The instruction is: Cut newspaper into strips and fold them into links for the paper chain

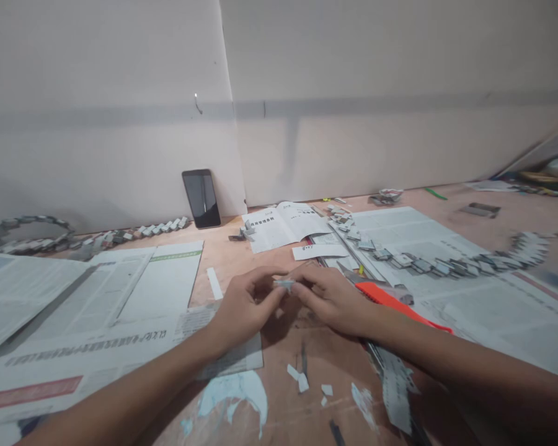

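Between the fingertips of both hands is a small folded piece of paper [283,283], held just above the wooden table [283,384]. My left hand [248,300] pinches its left end with thumb and fingers. From the other side, my right hand [332,297] closes its thumb and fingers on the right end. Beside my right hand lies a pair of scissors with an orange-red handle [400,305], partly under the forearm. A narrow white paper strip [214,284] rests left of my left hand.
Newspapers [97,303] cover both sides. A folded-paper chain [428,266] curves across the right; another [162,227] lies back left. A dark phone [201,198] leans against the wall. An open booklet [286,226] lies behind the hands, paper scraps [302,381] in front.
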A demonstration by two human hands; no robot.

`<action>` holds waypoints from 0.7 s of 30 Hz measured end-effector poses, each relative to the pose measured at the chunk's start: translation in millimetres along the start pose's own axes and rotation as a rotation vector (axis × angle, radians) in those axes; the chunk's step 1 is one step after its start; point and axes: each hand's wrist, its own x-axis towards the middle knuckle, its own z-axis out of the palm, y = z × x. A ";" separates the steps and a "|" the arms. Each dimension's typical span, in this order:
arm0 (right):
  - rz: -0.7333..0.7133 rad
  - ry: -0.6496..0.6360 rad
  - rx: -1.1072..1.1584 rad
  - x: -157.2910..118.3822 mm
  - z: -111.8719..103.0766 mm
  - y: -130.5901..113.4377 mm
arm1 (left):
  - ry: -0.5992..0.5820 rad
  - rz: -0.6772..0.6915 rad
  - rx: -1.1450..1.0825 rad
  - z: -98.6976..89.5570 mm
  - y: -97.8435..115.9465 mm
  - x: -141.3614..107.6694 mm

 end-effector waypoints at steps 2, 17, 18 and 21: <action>0.030 -0.014 0.024 0.2 -1.0 -1.7 | 0.035 0.053 0.054 1.7 0.0 -1.2; 0.182 -0.052 0.168 1.8 2.9 -10.6 | 0.186 0.245 0.274 1.2 -1.7 -2.1; 0.184 -0.057 0.182 2.3 2.3 -10.2 | 0.184 0.237 0.269 1.0 -2.0 -1.8; 0.182 -0.105 0.207 3.9 -0.6 -8.4 | 0.147 0.208 0.241 0.6 -1.9 -0.7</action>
